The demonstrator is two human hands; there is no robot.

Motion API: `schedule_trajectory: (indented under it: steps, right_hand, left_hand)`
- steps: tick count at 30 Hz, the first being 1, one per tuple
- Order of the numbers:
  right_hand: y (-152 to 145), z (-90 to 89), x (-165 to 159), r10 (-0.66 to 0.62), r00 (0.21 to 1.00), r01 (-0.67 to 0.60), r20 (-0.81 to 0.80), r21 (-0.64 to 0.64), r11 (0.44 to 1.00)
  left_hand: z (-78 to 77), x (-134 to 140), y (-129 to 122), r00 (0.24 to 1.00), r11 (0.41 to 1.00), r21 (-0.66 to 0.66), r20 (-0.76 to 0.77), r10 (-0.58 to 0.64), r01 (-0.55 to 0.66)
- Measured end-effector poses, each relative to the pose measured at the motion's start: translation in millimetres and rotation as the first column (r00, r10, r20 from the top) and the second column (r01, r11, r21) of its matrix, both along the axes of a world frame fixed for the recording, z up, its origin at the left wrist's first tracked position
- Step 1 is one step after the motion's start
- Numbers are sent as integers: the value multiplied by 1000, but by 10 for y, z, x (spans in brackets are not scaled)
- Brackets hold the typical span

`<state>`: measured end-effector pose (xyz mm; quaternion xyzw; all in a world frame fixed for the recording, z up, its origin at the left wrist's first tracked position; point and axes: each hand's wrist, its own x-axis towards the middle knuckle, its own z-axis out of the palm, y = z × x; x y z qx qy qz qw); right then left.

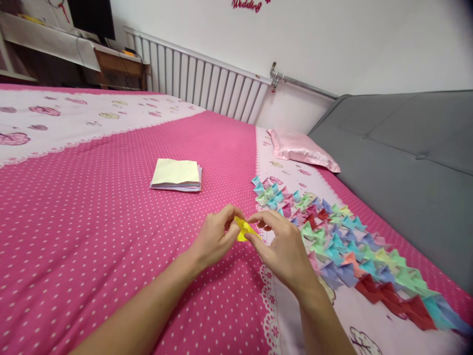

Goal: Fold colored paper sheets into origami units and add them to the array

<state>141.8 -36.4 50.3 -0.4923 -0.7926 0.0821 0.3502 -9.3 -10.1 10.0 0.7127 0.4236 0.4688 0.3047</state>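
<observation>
A small piece of folded yellow paper [244, 229] is held up between my two hands, above the pink dotted bedsheet. My left hand [219, 231] pinches its left edge between thumb and fingers. On the other side, my right hand [279, 241] has its thumb at the paper's lower right edge and its index finger bent over the top. The paper's full shape is partly hidden by my fingers. To the right of my right hand lie rows of folded paper boats [336, 246] in many colours.
A stack of square paper sheets [175, 172], pale yellow on top, lies ahead on the bedsheet [111, 217]. Farther off are a pink pillow [301, 150], a grey padded headboard [402, 143], a white radiator [199, 74] and a desk [118, 64] with a monitor [92, 17].
</observation>
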Motion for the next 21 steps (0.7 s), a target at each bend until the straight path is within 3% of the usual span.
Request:
schedule_trajectory:
  steps: [4,11,21]
  right_hand:
    - [-24,54,26,107,991,-115,-75,-110,987]
    - [-13,56,67,159,981,-180,-112,-219,959]
    - [-2,25,88,106,988,-136,-117,-296,945]
  left_hand:
    - [7,-13,1,997,997,-31,19,-77,78]
    - [36,-13,-18,989,989,-25,5,-147,148]
    - [40,-10,-13,989,986,-72,25,-149,151]
